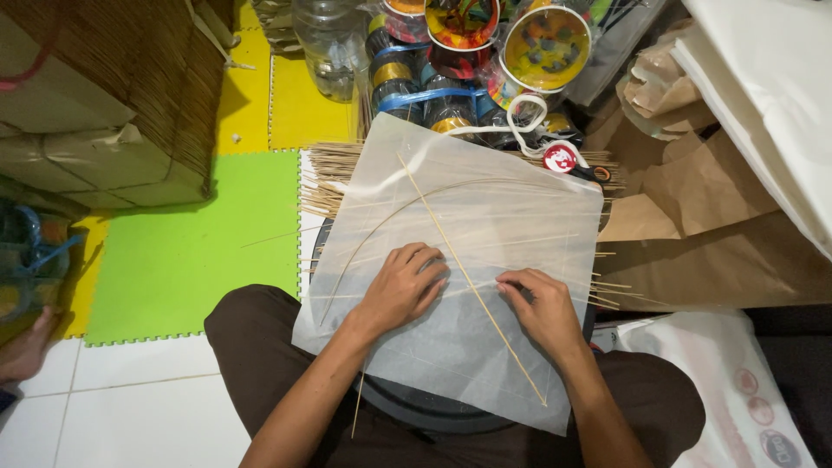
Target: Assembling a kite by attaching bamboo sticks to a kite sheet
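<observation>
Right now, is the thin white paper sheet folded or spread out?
Spread out. The paper sheet lies flat over the thin sticks, and the left hand and right hand press on it.

I am seeing a green foam floor mat point(186, 251) lying on the left, joining a yellow foam mat point(290, 108) behind it. A stack of brown woven matting point(178, 87) is sitting at the upper left. Clear plastic jars with colourful lids point(485, 52) are crowding the top centre, with a pair of red-handled scissors point(568, 160) lying just below them. Crumpled brown paper sheets point(711, 225) are piling up on the right, beside a white printed plastic bag point(728, 390) at the lower right
</observation>
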